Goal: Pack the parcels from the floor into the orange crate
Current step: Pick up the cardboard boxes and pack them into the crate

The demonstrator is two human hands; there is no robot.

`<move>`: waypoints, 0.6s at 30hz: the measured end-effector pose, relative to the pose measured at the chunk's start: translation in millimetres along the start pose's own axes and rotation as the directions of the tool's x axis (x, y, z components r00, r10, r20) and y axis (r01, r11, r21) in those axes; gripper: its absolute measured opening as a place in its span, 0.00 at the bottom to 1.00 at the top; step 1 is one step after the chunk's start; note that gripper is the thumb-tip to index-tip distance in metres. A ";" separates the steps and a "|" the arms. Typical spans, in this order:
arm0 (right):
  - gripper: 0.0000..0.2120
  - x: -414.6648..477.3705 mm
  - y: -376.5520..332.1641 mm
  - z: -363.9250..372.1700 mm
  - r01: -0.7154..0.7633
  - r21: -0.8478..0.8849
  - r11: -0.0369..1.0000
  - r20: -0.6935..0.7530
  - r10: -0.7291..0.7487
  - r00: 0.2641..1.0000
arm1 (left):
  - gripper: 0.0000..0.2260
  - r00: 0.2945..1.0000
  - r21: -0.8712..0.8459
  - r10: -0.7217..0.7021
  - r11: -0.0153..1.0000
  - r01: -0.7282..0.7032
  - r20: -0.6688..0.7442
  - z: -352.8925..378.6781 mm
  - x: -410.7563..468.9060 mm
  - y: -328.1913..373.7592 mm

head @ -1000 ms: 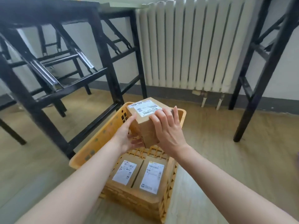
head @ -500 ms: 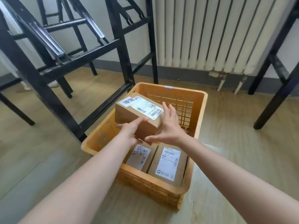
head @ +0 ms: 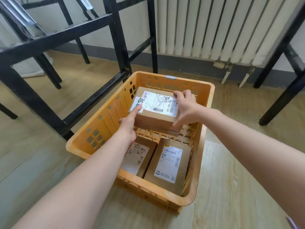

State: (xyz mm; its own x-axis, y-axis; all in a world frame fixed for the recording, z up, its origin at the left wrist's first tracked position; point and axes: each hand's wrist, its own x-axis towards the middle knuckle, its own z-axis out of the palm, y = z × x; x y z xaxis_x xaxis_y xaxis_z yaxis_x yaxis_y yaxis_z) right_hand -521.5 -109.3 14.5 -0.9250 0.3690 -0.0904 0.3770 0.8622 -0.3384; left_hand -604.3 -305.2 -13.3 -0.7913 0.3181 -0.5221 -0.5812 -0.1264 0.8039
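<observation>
Both hands are in the orange crate (head: 105, 119) here, and both are on the same box. It's the top parcel (head: 156, 116), sitting at the far end of the crate, label up and roughly level. Under it shows the brown edge of a lower parcel (head: 165, 130), so that makes a stack of two back there. Whether the top one rests fully on it, I cannot tell.

The left hand (head: 130, 124) has the near-left corner, with one digit laid straight on the white label and the rest tucked out of sight beneath. The right hand (head: 185, 105) spans the right end: fingers curled together over the far corner, thumb spread wide and pressed to the near side face.

At the near end lie two more, side by side and flat, the near-left parcel (head: 140, 156) and the near-right parcel (head: 170, 162). Each carries one white label. That's four parcels counted in one crate.

The crate stands on a pale wooden floor (head: 231, 179). One white radiator (head: 214, 27) lines the wall behind, with a black metal frame (head: 118, 38) to the left and another black frame (head: 283, 90) to the right.
</observation>
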 end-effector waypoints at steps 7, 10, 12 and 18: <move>0.64 43.1 37.0 -2.6 0.081 -0.143 0.986 0.056 -0.074 0.996 | 0.11 0.975 0.132 -0.100 0.988 0.074 0.198 7.0 61.9 -16.1; 0.69 54.4 45.5 6.2 0.045 -0.292 0.955 0.107 -0.014 0.994 | 0.13 0.958 0.228 -0.164 0.967 0.110 0.233 11.2 84.3 -19.6; 0.72 58.0 50.3 12.8 0.037 -0.387 0.922 0.146 0.021 0.989 | 0.12 0.949 0.292 -0.210 0.947 0.137 0.236 13.2 96.7 -24.1; 0.74 67.4 47.5 34.7 0.056 -0.489 0.870 0.299 0.107 0.948 | 0.16 0.938 0.450 -0.296 0.873 0.188 0.182 11.3 130.4 -34.1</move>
State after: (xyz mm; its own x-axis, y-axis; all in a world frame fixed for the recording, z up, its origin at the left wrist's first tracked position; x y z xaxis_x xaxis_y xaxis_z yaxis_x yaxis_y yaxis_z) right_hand -567.6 -55.5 -40.2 -0.8508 0.3380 -0.4023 0.2990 0.9410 0.1583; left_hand -685.5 -248.8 -105.6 -0.5357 0.5070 -0.6752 -0.5703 0.3724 0.7321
